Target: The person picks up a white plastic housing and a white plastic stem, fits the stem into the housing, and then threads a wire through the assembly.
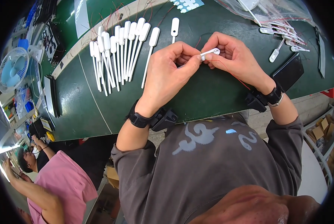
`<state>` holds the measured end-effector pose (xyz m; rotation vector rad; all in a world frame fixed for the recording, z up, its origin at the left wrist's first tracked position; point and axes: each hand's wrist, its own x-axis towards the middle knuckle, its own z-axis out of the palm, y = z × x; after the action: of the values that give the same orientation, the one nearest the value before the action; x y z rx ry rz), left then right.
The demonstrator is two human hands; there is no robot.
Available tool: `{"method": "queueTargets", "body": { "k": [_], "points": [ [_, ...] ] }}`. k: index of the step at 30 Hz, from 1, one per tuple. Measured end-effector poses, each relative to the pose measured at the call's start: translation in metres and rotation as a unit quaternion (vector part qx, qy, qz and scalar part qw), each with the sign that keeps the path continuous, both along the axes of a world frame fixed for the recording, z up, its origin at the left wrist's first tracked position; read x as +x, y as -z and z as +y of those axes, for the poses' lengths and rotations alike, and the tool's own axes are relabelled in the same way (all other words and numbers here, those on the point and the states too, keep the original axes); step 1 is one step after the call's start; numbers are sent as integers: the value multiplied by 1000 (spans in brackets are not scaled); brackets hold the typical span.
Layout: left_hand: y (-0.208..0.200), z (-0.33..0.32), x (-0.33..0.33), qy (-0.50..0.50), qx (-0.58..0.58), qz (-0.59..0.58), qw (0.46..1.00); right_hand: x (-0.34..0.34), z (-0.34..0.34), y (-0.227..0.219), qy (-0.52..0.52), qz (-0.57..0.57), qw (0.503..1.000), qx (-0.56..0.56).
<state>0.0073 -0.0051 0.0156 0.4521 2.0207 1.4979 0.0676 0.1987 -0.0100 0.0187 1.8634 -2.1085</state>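
Both my hands meet above the green table, pinching a small white plastic stick with a rounded, paddle-like head (212, 52). My left hand (171, 69) grips it from the left between thumb and fingertips. On the other side my right hand (234, 56) holds the head end, and a thin red wire (237, 77) trails from there down past the wrist. Just beyond my left hand lies a similar white stick with a dark hole in its head (175, 28). Left of that hand, a row of several white sticks with oblong heads (122, 41) rests on the table.
A clear plastic bag (271, 15) with white wired pieces (286, 35) lies at the far right. A black phone-like slab (288, 72) sits near my right wrist. A wooden strip (75, 52) crosses the table at left. Another person in pink (62, 179) works at lower left.
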Motion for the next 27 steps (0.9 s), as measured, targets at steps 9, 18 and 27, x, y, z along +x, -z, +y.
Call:
{"method": "queueTargets", "body": {
  "k": [9, 18, 27],
  "points": [
    [4, 1, -3, 13, 10, -55, 998, 0, 3, 0, -18, 1, 1000, 8],
    [0, -2, -5, 20, 43, -98, 994, -3, 1, -9, 6, -40, 999, 1],
    [2, -6, -11, -95, 32, 175, 979, -8, 7, -11, 40, -45, 998, -12]
  ]
}}
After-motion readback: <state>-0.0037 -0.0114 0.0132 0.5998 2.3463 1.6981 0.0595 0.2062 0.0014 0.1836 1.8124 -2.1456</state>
